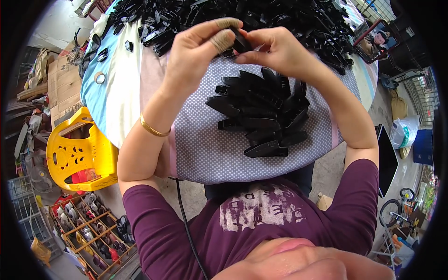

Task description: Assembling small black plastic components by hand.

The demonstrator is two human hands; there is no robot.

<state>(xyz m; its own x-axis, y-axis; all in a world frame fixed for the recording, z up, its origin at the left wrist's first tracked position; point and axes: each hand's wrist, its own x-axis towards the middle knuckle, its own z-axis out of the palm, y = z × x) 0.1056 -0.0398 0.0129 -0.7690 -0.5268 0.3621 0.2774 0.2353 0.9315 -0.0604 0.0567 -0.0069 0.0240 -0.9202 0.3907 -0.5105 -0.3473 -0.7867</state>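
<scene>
Above the far middle of the cloth-covered table (196, 149), my two hands meet around one small black plastic part (241, 43). My left hand (192, 51), with beige tape wrapped on its fingers, pinches the part from the left. From the other side, the thumb and fingers of my right hand (280, 52) are closed on it. The fingers cover much of its shape. Nearer to me lies a loose pile of long, pointed black plastic parts (259, 109), overlapping one another. A large heap of similar black parts (308, 23) spreads across the table's far side, just beyond my hands.
A tape roll (99, 77) lies at the table's left, near a few stray black pieces. A phone (377, 42) stands at the far right edge. On the left are a yellow plastic chair (84, 154) and a shoe rack (93, 228). A black cable (183, 207) hangs in front.
</scene>
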